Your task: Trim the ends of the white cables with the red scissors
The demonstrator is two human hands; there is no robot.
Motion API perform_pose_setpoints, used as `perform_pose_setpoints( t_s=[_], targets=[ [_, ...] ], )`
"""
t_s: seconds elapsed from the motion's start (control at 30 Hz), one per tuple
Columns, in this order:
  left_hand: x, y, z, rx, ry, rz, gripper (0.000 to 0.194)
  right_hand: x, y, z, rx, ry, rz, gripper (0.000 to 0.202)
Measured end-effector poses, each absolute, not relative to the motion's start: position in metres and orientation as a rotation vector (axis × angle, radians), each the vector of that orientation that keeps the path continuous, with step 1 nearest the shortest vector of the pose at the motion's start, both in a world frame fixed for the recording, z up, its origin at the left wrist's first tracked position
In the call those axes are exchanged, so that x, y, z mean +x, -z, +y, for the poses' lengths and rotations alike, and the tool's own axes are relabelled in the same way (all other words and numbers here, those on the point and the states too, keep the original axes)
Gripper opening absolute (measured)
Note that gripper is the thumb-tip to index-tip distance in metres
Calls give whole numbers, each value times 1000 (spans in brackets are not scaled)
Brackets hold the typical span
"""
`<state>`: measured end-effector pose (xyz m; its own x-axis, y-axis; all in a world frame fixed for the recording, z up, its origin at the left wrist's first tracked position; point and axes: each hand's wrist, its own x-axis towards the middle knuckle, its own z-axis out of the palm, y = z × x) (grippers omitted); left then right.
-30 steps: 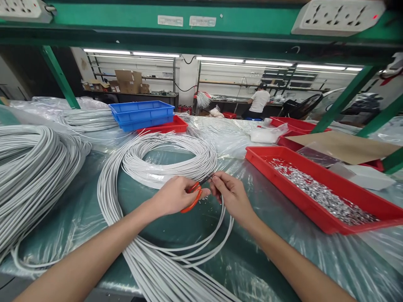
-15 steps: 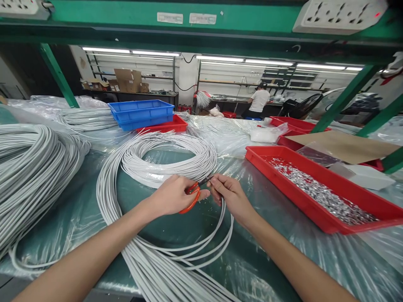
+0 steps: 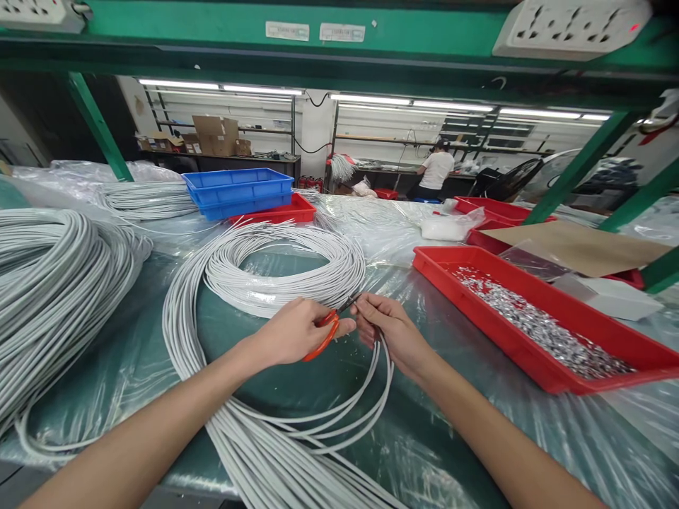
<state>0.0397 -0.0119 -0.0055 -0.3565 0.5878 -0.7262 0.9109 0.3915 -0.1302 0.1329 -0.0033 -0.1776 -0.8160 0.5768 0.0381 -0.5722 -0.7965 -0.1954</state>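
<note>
My left hand (image 3: 297,331) is closed round the orange handles of a pair of scissors (image 3: 326,336), whose dark blades point right. The blade tips meet the fingertips of my right hand (image 3: 390,329), which pinches the ends of a few grey cables (image 3: 379,403). Those cables loop down from my right hand to a long grey bundle (image 3: 180,318) at the front. Behind both hands lies a coil of white cables (image 3: 265,290). The cable ends between my right fingers are mostly hidden.
A thick cable coil (image 3: 64,304) lies at the left. On the right, a red tray (image 3: 493,343) holds many small silvery pieces. Blue trays (image 3: 238,191) stand behind the coil. A green shelf beam (image 3: 212,21) crosses overhead. Far back, a person (image 3: 438,170) is at another bench.
My hands have barely moved. The scissors have shifted very slightly to the right, and the cable loops under my right hand have moved a little.
</note>
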Motion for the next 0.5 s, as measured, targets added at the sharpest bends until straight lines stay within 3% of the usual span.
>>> perform_pose_setpoints(
  t_s=[0.23, 0.5],
  targets=[
    [41, 5, -11, 1325, 767, 2091, 52, 135, 178, -1, -101, -2504, -297, 32],
    [41, 6, -11, 1219, 667, 2092, 52, 137, 172, -4, -354, -2197, -496, 26]
  ],
)
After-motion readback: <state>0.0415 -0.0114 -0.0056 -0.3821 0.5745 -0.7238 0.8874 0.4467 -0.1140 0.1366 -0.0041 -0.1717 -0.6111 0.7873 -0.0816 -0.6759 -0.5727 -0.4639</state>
